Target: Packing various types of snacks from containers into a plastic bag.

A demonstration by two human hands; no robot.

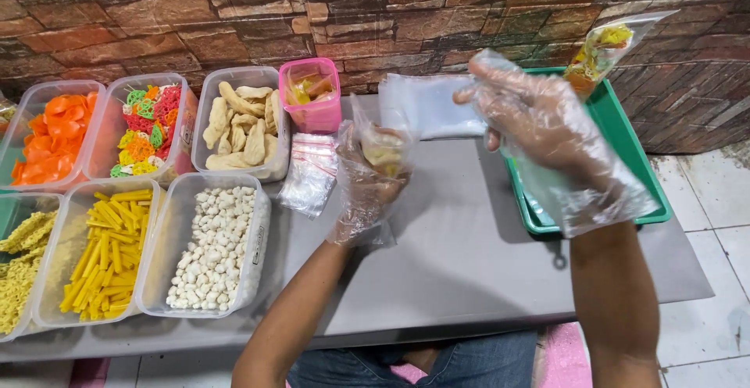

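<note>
My left hand (366, 189), in a thin clear plastic glove, holds a small clear bag (384, 150) with pale cracker pieces inside, above the grey table (453, 263). My right hand (539, 122), also gloved, hovers over the green tray (625, 142) with fingers spread and nothing in them. Its fingertips are close to a stack of empty clear bags (426, 105). A filled bag of mixed yellow and orange snacks (601, 48) sits at the tray's far corner by the wall; I cannot tell whether it is resting or in the air.
Clear tubs line the left: orange crackers (51, 134), multicoloured rings (148, 126), pale flat crackers (242, 122), yellow noodles (19, 267), yellow sticks (105, 251), white balls (215, 247). A pink tub (311, 91) and a pile of small sachets (311, 175) stand beside them. A brick-pattern wall runs behind.
</note>
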